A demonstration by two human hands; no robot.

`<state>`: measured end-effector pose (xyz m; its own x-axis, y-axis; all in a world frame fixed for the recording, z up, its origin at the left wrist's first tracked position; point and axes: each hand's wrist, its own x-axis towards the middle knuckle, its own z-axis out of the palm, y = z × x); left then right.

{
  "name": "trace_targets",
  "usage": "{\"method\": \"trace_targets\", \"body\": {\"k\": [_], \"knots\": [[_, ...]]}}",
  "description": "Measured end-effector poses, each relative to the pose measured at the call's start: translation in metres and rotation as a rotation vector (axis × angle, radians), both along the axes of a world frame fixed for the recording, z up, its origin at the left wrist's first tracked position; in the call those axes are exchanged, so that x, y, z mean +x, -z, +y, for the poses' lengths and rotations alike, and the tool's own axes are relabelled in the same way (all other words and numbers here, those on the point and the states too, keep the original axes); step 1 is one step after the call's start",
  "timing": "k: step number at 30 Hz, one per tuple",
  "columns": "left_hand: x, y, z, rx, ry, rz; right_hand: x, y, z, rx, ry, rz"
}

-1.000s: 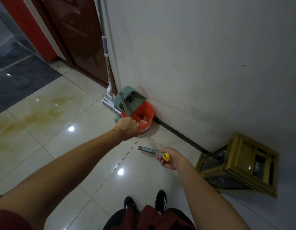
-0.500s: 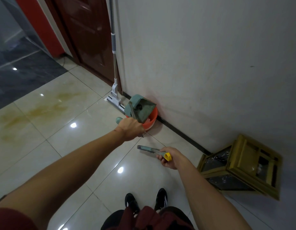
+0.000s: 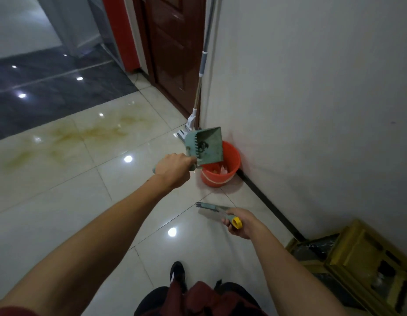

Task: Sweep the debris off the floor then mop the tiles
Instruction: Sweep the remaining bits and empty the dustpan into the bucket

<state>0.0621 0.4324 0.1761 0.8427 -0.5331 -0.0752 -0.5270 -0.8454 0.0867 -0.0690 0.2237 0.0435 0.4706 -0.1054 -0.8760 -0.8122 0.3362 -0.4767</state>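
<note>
My left hand (image 3: 174, 168) grips the handle of a green dustpan (image 3: 206, 144), which is tipped up over an orange bucket (image 3: 220, 169) standing against the white wall. Pale scraps lie inside the bucket. My right hand (image 3: 240, 222) holds a small green hand brush (image 3: 211, 207) with a yellow handle end, low over the tiles and apart from the bucket. A mop (image 3: 201, 71) leans upright in the corner behind the dustpan, its white head on the floor.
Glossy cream tiles (image 3: 72, 190) carry yellowish stains at the left. A dark wooden door (image 3: 173, 46) is beyond the mop. A yellow-framed glass box (image 3: 357, 261) lies on the floor at the lower right. My shoes (image 3: 177, 273) are at the bottom.
The dustpan has lifted and tilted more upright above the bucket, so the bucket's inside shows more. The view has shifted; my right hand with the brush stays in much the same place.
</note>
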Motion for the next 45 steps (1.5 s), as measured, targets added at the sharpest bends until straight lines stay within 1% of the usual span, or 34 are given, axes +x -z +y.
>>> {"method": "trace_targets", "body": {"k": [4,9,15,19,25,30,34,38,42,45], "knots": [[-0.04,0.001,0.021,-0.115,-0.245,0.005,-0.005,0.006,0.002,0.005,-0.099,-0.023],[-0.111,0.01,0.046,-0.196,-0.531,0.01,-0.017,0.006,0.01,-0.002,-0.276,-0.06],[-0.202,0.029,0.074,-0.273,-0.868,0.032,-0.045,0.02,0.029,-0.055,-0.514,-0.039],[-0.268,0.042,0.097,-0.306,-1.077,0.046,-0.068,0.022,0.051,-0.08,-0.671,-0.026],[-0.388,0.057,0.132,-0.359,-1.461,0.047,-0.112,0.029,0.093,-0.107,-0.935,-0.016],[-0.497,0.075,0.139,-0.379,-1.674,0.045,-0.164,0.036,0.131,-0.105,-1.142,-0.019],[-0.584,0.081,0.129,-0.408,-1.809,0.028,-0.22,0.037,0.15,-0.115,-1.265,-0.044],[-0.67,0.086,0.108,-0.441,-1.93,0.019,-0.279,0.038,0.159,-0.14,-1.343,-0.086],[-0.729,0.096,0.093,-0.454,-2.013,0.051,-0.32,0.047,0.171,-0.153,-1.396,-0.114],[-0.75,0.107,0.088,-0.474,-2.053,0.106,-0.338,0.056,0.185,-0.154,-1.443,-0.12]]}}
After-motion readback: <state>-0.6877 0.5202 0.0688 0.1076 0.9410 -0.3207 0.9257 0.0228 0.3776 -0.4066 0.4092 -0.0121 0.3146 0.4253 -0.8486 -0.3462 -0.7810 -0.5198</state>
